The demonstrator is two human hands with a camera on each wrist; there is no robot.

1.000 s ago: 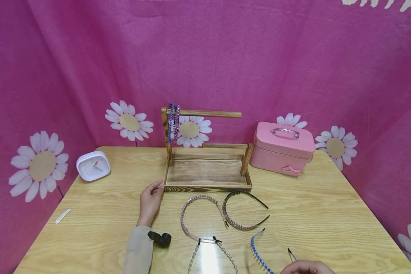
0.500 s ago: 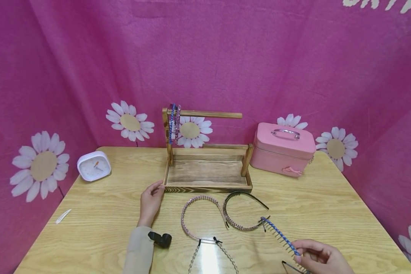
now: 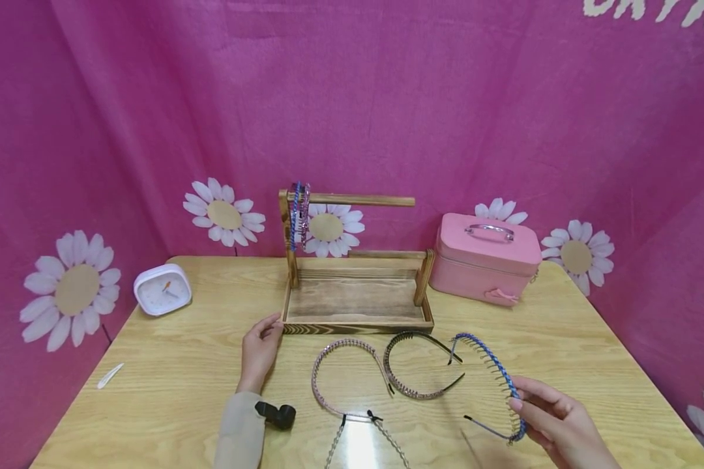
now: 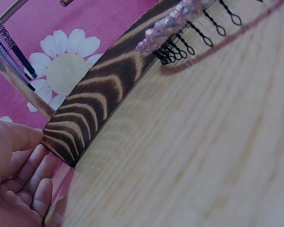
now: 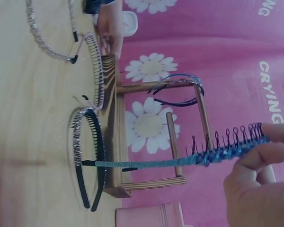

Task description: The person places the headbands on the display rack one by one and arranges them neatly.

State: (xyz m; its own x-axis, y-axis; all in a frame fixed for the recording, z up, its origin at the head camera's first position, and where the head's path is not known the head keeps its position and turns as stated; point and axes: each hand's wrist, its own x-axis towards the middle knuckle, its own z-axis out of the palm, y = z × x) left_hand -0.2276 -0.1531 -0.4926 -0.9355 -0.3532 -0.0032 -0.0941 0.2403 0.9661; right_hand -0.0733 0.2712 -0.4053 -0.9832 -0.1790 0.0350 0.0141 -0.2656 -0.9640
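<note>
The right hand (image 3: 560, 417) pinches a blue headband (image 3: 498, 365) by its curved band, raised above the table's right front; in the right wrist view the blue headband (image 5: 227, 152) extends from thumb and fingers. At the near left corner of the wooden rack (image 3: 358, 327), the left hand (image 3: 261, 350) touches with its fingertips; the left wrist view shows the left hand (image 4: 21, 175) with thumb and index finger at that corner. Blue and pink headbands (image 3: 304, 218) hang at the left end of the rack's upper bar (image 3: 364, 200).
On the table lie a pink headband (image 3: 317, 374), a dark headband (image 3: 388, 365) and a clear beaded one (image 3: 394, 445) at the front edge. A pink case (image 3: 484, 260) stands right of the rack; a white clock (image 3: 163, 291) and hair clip (image 3: 110, 376) are at left.
The right hand has come in from the lower edge and lifted the blue headband up off the table, turning it. My left hand stays at the rack's corner.
</note>
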